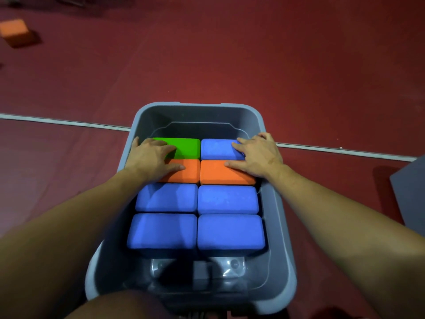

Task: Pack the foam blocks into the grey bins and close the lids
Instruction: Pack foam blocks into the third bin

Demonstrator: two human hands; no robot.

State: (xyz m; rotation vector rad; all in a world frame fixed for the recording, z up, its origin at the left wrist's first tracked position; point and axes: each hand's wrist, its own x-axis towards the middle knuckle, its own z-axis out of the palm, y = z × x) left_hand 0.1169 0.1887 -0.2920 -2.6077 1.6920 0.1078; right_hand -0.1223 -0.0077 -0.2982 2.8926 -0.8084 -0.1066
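While we look down from the head camera, we see an open grey bin [277,203] standing on the red floor [230,54], and it holds foam blocks in two columns and four rows. In the far row lie a green block [186,147] on the left and a blue block [217,149] on the right. The next row has two orange blocks, the left orange block [187,174] and the right orange block [226,174], touching each other at the middle. The two near rows are four blue blocks [165,198], packed side by side.

Our left hand [153,157] lies flat with spread fingers across the green block and the left orange block, and holds nothing. Our right hand [258,155] lies the same way (fingers straight and spread) across the far blue block and the right orange block.

A white line [69,122] runs over the floor behind the bin. Far to the left, well apart from the bin, one more orange block [15,31] lies on the floor. At the right edge we see part of a grey flat thing [411,192]; we cannot tell what it is.
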